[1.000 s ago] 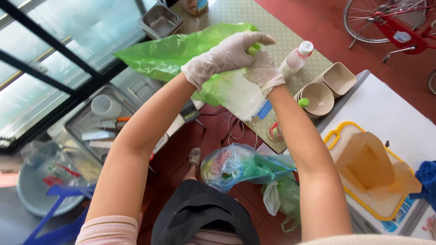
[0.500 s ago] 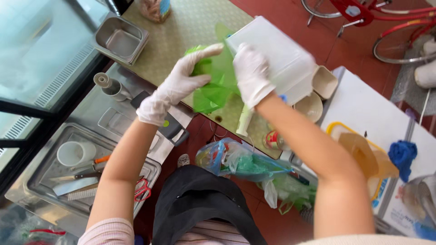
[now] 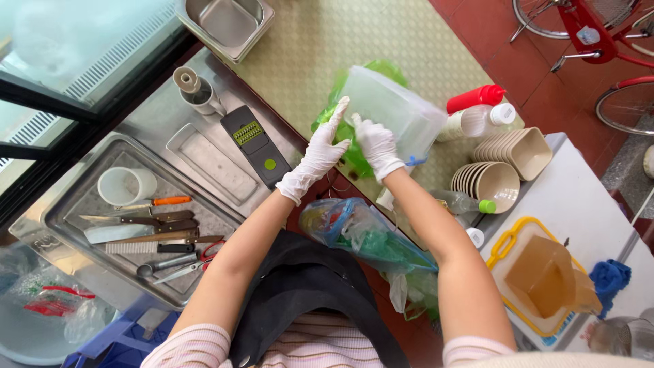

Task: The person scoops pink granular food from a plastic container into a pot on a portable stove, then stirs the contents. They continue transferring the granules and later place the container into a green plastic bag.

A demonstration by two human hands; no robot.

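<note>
two gloved hands at a clear box over the green desk

the left hand (image 3: 317,158), in a white thin glove, is spread open with the fingers pointing up and away; its fingertips touch the near corner of the clear rectangular plastic container (image 3: 392,112) and the bright green plastic bag (image 3: 340,129) behind it; it holds nothing closed, it seems only to steady the bag against the box; the right hand (image 3: 377,146), gloved the same, has the grip pressed on the lower edge of the container, thumb and fingers closed around that edge, probably to carry its weight.

the container is lifted a little above the pale green patterned desk (image 3: 320,48), tilted; its long axis runs from the hands toward the upper right, and the far end points to the red squeeze bottle (image 3: 477,97); i cannot tell which side is the opening.

near the right arm stands a row of beige paper bowls (image 3: 501,170); on the left a steel tray (image 3: 82,211) holds knives and a white cup (image 3: 126,185), kept within reach of the left side.
</note>
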